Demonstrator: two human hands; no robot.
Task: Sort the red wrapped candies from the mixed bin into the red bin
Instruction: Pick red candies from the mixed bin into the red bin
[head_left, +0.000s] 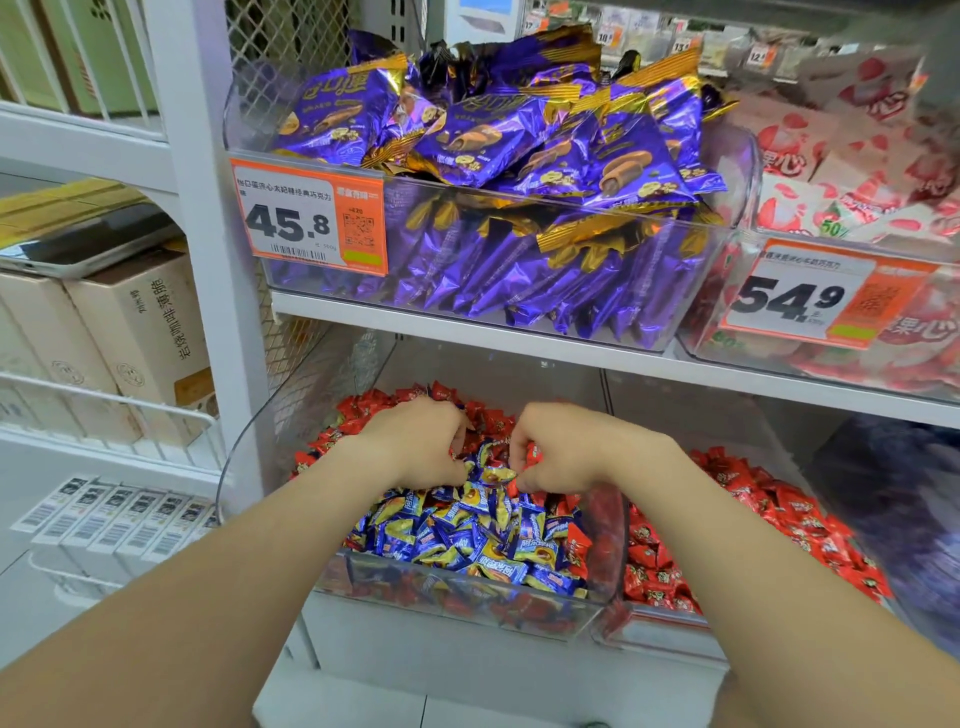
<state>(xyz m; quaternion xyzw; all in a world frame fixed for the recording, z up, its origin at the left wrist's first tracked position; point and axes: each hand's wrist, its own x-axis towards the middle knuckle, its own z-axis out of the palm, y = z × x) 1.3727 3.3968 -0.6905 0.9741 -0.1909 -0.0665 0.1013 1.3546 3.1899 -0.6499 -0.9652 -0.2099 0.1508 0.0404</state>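
Store shelving, listed left to right.

- Far left: white wire rack (104, 415) holding cardboard boxes (140, 338). Below it lies a row of barcode labels (119, 519).
- White shelf upright (208, 260) divides that rack from the candy bay.
- Upper shelf (519, 340): clear bin heaped with purple packets (519, 150), price tag "45.8" (309, 215) on its front.
- Lower shelf, centre: clear mixed bin (467, 597), with blue-and-yellow candies (483, 540) towards the front and red ones at the back.
- Left hand (421, 441): in the mixed bin, fingers curled down into the pile. Whether they hold anything cannot be told.
- Right hand (566, 447): beside the left, fingers curled, fingertips pinching a red wrapped candy (533, 453) just above the pile.
- Red bin (660, 629): touching the mixed bin's right wall, filled with red candies (779, 519).
- Upper right: clear bin of red-and-white packets (841, 171), price tag "54.9" (810, 296).
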